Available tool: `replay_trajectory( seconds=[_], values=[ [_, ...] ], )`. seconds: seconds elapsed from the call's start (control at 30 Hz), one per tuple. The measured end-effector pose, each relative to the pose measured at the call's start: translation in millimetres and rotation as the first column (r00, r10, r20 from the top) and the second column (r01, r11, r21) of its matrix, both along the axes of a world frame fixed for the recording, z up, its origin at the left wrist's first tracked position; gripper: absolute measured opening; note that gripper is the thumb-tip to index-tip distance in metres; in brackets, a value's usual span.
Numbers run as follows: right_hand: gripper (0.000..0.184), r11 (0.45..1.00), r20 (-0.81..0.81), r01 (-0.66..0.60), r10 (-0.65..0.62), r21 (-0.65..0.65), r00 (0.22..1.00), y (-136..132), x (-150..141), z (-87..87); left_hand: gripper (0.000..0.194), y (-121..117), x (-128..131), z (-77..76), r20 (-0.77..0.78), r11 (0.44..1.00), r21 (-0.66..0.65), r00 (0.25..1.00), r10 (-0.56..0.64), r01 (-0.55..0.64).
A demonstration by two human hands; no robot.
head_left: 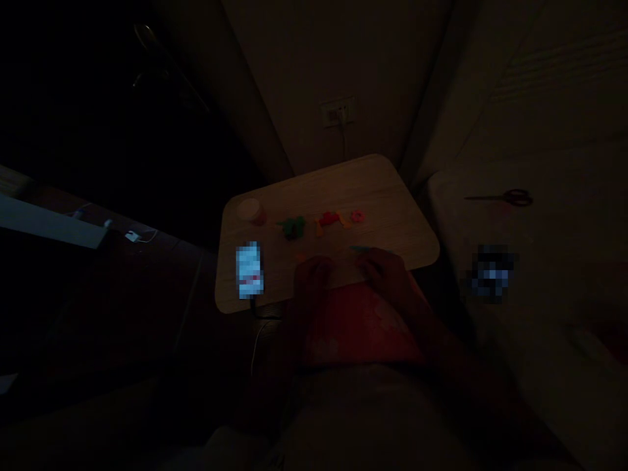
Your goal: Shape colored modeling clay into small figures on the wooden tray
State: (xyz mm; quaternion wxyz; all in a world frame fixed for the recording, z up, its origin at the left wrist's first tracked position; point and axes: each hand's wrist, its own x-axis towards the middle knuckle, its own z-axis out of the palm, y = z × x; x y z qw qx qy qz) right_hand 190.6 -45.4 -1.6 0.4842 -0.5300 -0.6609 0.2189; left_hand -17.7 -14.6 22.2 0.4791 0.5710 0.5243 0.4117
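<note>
The light is dim and detail is poor. My left hand (pixel 313 272) rests at the near edge of the small wooden table (pixel 387 190), its fingers curled; whatever is in them is hidden. A faint orange piece (pixel 300 257) lies close to its fingertips. To its right, my right hand (pixel 386 267) is closed around a thin teal stick (pixel 360 248), whose end points left past the fingers. Farther back on the tabletop are a green shaped piece (pixel 293 227), a red piece (pixel 329 218) between two yellow-orange pieces, and a pink flower-shaped ring (pixel 358 215).
A pale-lidded tub (pixel 251 210) stands at the table's back left, with a lit phone (pixel 250 269) and its cable in front. Scissors (pixel 510 197) and a blurred dark object (pixel 492 275) lie on the surface at right. A wall socket (pixel 337 112) holds a plug behind.
</note>
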Motion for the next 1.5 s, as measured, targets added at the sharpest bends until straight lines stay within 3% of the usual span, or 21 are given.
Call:
replay_trajectory(
  seconds=[0.13,0.57,0.83,1.1,1.33,1.5],
  values=[
    [0.021,1.0,-0.014,0.005,-0.005,0.004,1.0,-1,0,2.2,0.024,3,1,0.4,0.009,0.998,0.065,1.0,0.015,-0.016],
    [0.021,0.999,-0.004,-0.022,0.022,0.024,1.0,-1,-1,10.8,0.041,4,1,3.5,0.047,0.987,0.161,0.999,-0.027,0.019],
    [0.023,0.996,-0.041,0.049,-0.052,-0.07,0.998,-4,-1,7.4,0.041,2,4,-1.6,0.098,0.998,0.057,0.995,0.033,-0.038],
    [0.022,1.0,-0.013,0.012,-0.012,-0.015,1.0,-1,0,3.3,0.03,1,2,0.8,0.05,0.999,0.045,0.999,0.005,-0.007],
    [0.022,1.0,0.008,0.008,-0.008,-0.021,1.0,-1,1,2.2,0.03,1,1,3.3,-0.012,0.995,0.087,0.999,-0.038,0.039],
    [0.018,0.998,0.001,0.024,-0.024,-0.06,1.0,-2,1,0.4,0.019,1,1,0.5,-0.006,0.995,0.086,0.999,-0.039,0.039]
  ],
)
